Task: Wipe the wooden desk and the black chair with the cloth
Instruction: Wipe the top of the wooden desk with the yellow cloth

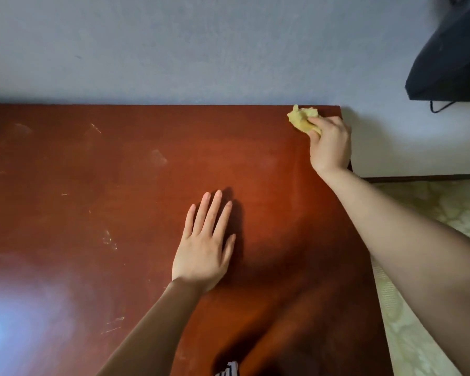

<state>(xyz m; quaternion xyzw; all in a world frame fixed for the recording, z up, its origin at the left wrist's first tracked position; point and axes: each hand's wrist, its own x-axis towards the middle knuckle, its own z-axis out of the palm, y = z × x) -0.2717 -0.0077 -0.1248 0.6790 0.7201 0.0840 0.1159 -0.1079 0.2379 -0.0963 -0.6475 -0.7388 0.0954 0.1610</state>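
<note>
The reddish-brown wooden desk (pixel 120 185) fills most of the head view, its top scuffed and scratched. My right hand (pixel 330 143) is at the desk's far right corner, shut on a bunched yellow cloth (pixel 302 119) that presses on the wood near the back edge. My left hand (pixel 205 240) lies flat on the middle of the desk, fingers spread, holding nothing. The black chair is not in view.
A pale grey wall (pixel 201 50) runs behind the desk. A black object (pixel 451 61) with a thin cord hangs on the wall at the upper right. Patterned greenish floor (pixel 418 308) shows past the desk's right edge. A bright light glare sits at the lower left.
</note>
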